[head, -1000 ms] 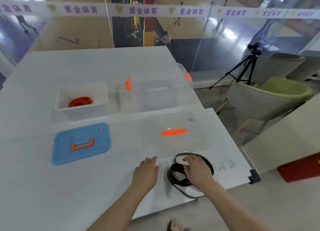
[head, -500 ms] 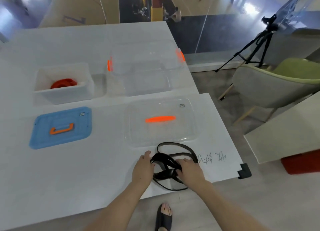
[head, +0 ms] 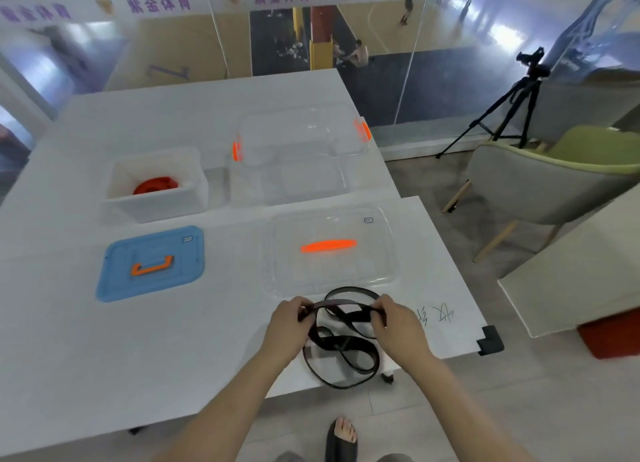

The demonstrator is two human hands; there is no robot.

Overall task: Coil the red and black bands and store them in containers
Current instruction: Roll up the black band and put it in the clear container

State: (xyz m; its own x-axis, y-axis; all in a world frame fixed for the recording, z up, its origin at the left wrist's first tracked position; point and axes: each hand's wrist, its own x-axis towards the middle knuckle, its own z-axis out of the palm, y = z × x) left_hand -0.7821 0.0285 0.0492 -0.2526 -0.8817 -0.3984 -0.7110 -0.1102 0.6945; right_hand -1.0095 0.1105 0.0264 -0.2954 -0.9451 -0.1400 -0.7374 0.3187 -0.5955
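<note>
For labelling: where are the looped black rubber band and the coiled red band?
looped black rubber band point(head: 356, 315), head view, on its dark upper strand.
coiled red band point(head: 156, 185), head view, top of the coil.

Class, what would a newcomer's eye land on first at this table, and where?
The left hand and right hand grip a tangled flat black band at the white table's near edge. Beyond lies a clear plastic lid with an orange handle. Far left, a coiled red band sits in a white plastic tub.

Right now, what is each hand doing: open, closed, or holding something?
Left hand: closed, pinching the black band.
Right hand: closed, pinching the same black band.
</note>
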